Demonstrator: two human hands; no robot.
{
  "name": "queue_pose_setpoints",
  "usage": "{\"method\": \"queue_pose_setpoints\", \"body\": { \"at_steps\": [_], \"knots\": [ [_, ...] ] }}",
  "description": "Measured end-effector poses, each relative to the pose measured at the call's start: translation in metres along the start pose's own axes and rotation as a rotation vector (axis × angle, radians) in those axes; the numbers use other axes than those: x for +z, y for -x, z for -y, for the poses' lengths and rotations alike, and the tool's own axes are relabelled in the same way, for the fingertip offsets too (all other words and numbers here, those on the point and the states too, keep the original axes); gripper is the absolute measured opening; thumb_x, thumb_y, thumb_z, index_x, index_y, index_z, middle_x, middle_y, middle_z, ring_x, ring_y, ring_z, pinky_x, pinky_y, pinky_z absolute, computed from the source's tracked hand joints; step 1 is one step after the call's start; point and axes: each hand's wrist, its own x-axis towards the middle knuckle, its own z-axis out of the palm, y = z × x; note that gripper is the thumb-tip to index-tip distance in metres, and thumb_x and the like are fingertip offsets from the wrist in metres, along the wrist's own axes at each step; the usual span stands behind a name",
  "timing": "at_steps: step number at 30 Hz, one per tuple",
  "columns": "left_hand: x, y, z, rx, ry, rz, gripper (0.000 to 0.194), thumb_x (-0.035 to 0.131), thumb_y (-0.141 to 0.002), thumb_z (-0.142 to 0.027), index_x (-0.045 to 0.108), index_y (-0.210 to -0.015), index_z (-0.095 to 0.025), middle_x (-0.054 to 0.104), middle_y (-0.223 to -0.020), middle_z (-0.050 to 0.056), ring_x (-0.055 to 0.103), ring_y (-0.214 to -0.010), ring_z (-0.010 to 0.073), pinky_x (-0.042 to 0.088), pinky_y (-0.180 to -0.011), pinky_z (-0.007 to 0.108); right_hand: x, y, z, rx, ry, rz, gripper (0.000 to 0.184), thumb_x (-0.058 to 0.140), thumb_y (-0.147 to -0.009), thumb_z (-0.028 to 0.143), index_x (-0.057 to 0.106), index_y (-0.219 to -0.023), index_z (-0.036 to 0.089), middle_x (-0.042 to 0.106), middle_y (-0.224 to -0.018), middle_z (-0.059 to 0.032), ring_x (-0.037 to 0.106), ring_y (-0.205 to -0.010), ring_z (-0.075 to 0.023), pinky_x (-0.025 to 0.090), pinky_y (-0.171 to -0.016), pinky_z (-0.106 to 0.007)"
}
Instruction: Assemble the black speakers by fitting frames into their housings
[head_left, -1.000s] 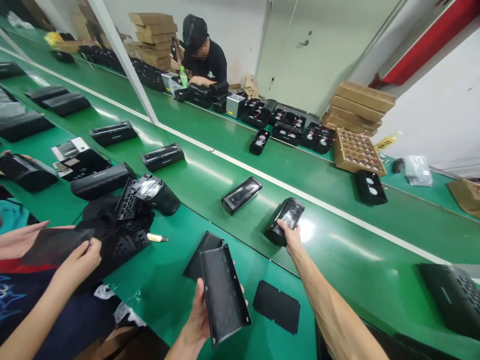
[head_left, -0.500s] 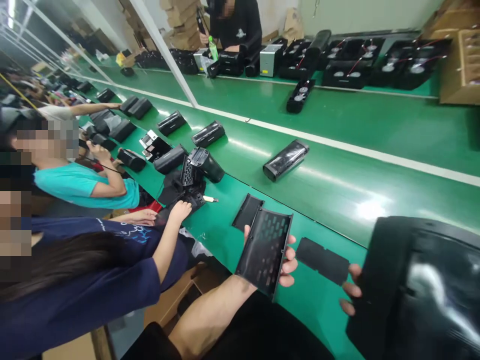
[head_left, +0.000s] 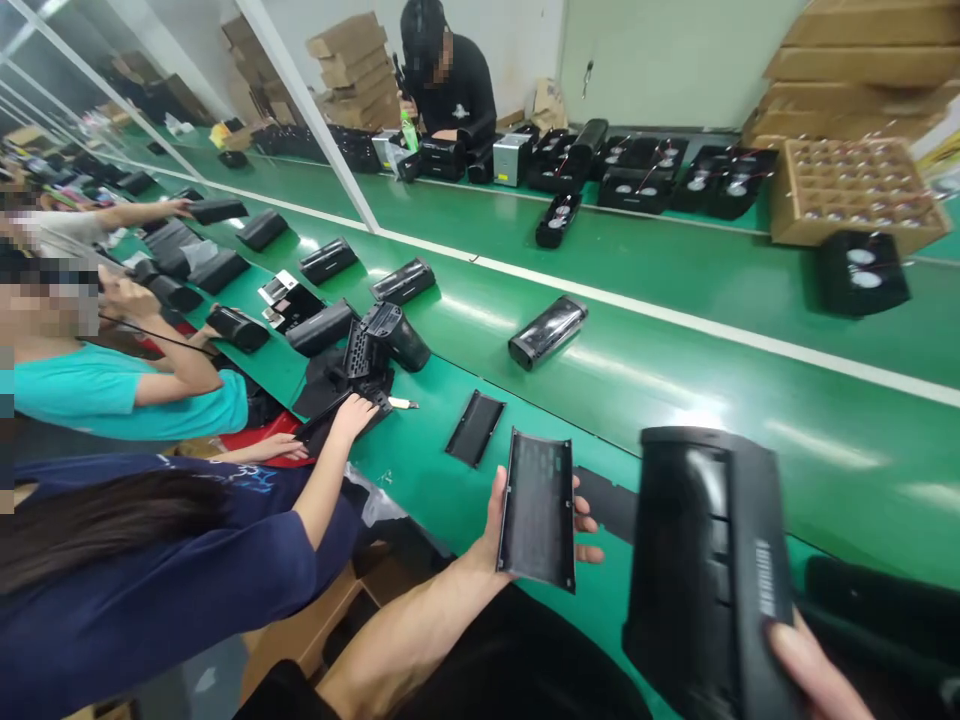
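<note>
Head | left grip (head_left: 491, 542) holds curved panel (head_left: 536, 510) | right grip (head_left: 811, 660) holds black casing (head_left: 709, 570)

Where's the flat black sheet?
Head view, right of centre: flat black sheet on the green bench, showing between the curved panel in the left hand and the housing in the right hand.

From my head, the camera looks forward and down over the table (head_left: 431, 490), close above my left fingers (head_left: 589, 554) at lower centre and right fingers (head_left: 801, 652) at lower right, facing the far wall (head_left: 517, 50) up top.
</note>
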Motion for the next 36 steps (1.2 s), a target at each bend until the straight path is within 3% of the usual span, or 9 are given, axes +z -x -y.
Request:
{"method": "queue_pose_setpoints", "body": {
  "at_steps": [4,8,12,16,23,30,36],
  "knots": [
    [-0.008,-0.011,0.014,0.023,0.045,0.108,0.091,0.050,-0.084,-0.087,0.066,-0.135,-0.013,0.065,-0.140,0.022,0.056,-0.132,0.0437,0.038,-0.113,0.062,0.038,-0.014,0.047,0.098,0.176,-0.038,0.092,0.066,-0.089,0.061,0.025,-0.167,0.036,0.057,-0.156,-0.0072,0.062,-0.133,-0.0401,0.056,-0.104,-0.053],
    [-0.011,-0.021,0.026,0.008,0.014,0.171,0.095,0.057,-0.083,-0.084,0.065,-0.139,-0.007,0.067,-0.139,0.023,0.047,-0.144,0.0446,0.024,-0.125,0.057,0.070,-0.035,0.077,-0.006,0.517,-0.063,0.099,0.065,-0.087,0.067,0.020,-0.168,0.033,0.043,-0.165,-0.0105,0.049,-0.144,-0.0404,0.040,-0.117,-0.059],
    [-0.006,-0.029,0.033,0.050,0.011,0.193,0.094,0.060,-0.081,-0.084,0.069,-0.135,-0.007,0.068,-0.138,0.022,0.048,-0.145,0.0427,0.023,-0.127,0.056,0.079,-0.045,0.076,-0.061,0.736,-0.063,0.098,0.060,-0.088,0.070,0.020,-0.168,0.032,0.043,-0.163,-0.0128,0.049,-0.144,-0.0403,0.041,-0.115,-0.059],
    [0.005,-0.032,0.034,0.157,0.018,0.147,0.090,0.071,-0.076,-0.081,0.071,-0.132,-0.009,0.071,-0.134,0.022,0.053,-0.140,0.0439,0.032,-0.124,0.056,0.080,-0.050,0.072,-0.083,0.813,-0.051,0.098,0.060,-0.088,0.071,0.020,-0.168,0.033,0.044,-0.161,-0.0133,0.051,-0.141,-0.0406,0.043,-0.113,-0.058],
    [0.015,-0.036,0.035,0.309,0.073,0.037,0.092,0.085,-0.070,-0.068,0.062,-0.142,-0.016,0.072,-0.131,0.021,0.061,-0.131,0.0432,0.042,-0.116,0.057,0.084,-0.053,0.070,-0.100,0.867,-0.034,0.101,0.061,-0.085,0.073,0.019,-0.168,0.033,0.049,-0.156,-0.0134,0.053,-0.138,-0.0422,0.045,-0.109,-0.058],
    [0.015,-0.038,0.036,0.255,0.085,0.046,0.094,0.081,-0.072,-0.072,0.062,-0.143,-0.014,0.073,-0.127,0.023,0.065,-0.124,0.0444,0.049,-0.108,0.057,0.091,-0.051,0.075,-0.032,0.901,-0.042,0.106,0.058,-0.085,0.077,0.017,-0.169,0.029,0.046,-0.156,-0.0175,0.054,-0.137,-0.0442,0.047,-0.107,-0.059],
    [0.014,-0.038,0.036,0.253,0.069,0.025,0.095,0.086,-0.068,-0.070,0.064,-0.139,-0.011,0.073,-0.126,0.024,0.066,-0.124,0.0431,0.046,-0.113,0.054,0.092,-0.045,0.070,-0.017,0.896,-0.015,0.102,0.053,-0.090,0.074,0.009,-0.170,0.027,0.042,-0.159,-0.0192,0.051,-0.141,-0.0450,0.044,-0.109,-0.060]
  ]
}}
